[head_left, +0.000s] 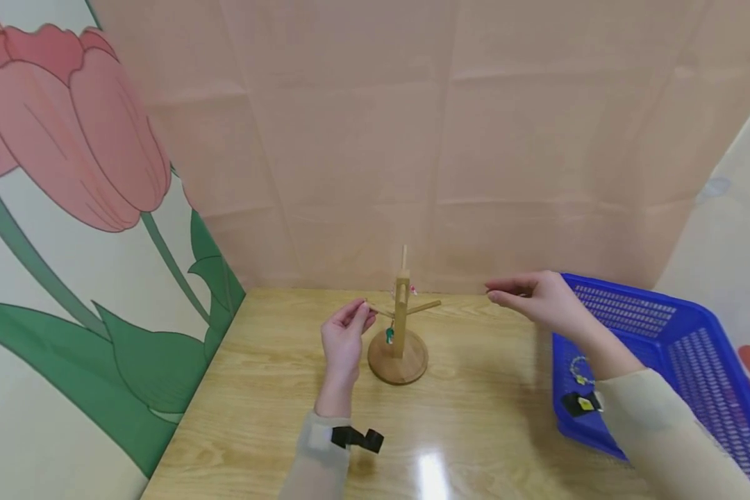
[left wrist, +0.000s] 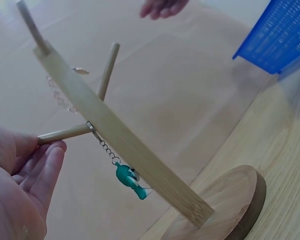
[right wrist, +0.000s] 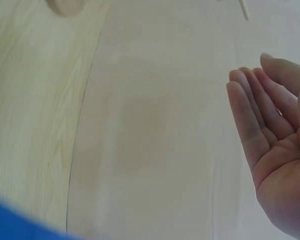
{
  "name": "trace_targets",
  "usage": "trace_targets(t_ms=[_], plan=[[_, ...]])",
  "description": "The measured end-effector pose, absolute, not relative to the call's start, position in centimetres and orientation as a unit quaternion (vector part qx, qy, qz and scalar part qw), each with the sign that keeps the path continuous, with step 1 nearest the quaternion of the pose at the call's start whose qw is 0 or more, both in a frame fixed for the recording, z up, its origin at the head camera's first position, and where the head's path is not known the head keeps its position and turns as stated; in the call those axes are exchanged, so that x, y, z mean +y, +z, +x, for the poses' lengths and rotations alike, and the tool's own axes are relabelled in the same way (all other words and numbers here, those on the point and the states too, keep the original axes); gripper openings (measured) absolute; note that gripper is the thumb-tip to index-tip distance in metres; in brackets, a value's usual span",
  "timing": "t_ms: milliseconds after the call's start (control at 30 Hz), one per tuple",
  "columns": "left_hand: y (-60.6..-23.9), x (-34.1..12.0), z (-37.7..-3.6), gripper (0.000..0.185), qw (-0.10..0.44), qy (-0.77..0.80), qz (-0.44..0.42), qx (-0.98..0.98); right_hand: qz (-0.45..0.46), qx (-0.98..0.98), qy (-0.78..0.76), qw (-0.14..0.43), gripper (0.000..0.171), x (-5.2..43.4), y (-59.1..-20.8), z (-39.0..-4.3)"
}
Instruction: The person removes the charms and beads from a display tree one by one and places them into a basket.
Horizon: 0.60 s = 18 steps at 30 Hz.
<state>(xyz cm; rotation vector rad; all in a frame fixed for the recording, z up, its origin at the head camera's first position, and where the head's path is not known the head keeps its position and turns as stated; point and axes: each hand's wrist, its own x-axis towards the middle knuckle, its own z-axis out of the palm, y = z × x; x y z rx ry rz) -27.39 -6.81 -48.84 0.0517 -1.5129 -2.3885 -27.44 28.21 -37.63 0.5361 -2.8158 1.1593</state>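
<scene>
Your head camera looks forward and down over the whole table (head_left: 275,389). Your left wrist camera sits close to the wooden stand (left wrist: 125,140), facing right toward the blue basket (left wrist: 280,35); both appear overhead too. Your right wrist camera views open palm and tabletop nearby.

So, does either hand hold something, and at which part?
The left hand pinches the tip of the wooden stand's left peg. The right hand holds nothing.

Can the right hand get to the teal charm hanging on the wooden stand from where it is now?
Probably yes. The right hand hovers open beside the wooden stand, nothing between them, and the teal charm dangles low; the left hand crowds its peg.
</scene>
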Motion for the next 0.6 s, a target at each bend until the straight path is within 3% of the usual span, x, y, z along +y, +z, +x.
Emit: trace_targets(t_ms=[600], plan=[[-48.7,-6.6,-27.3,0.018,0.172,-0.831,0.016,-0.528,0.203,-0.850,0.486,0.002,0.030,22.6,-39.2,-29.1]])
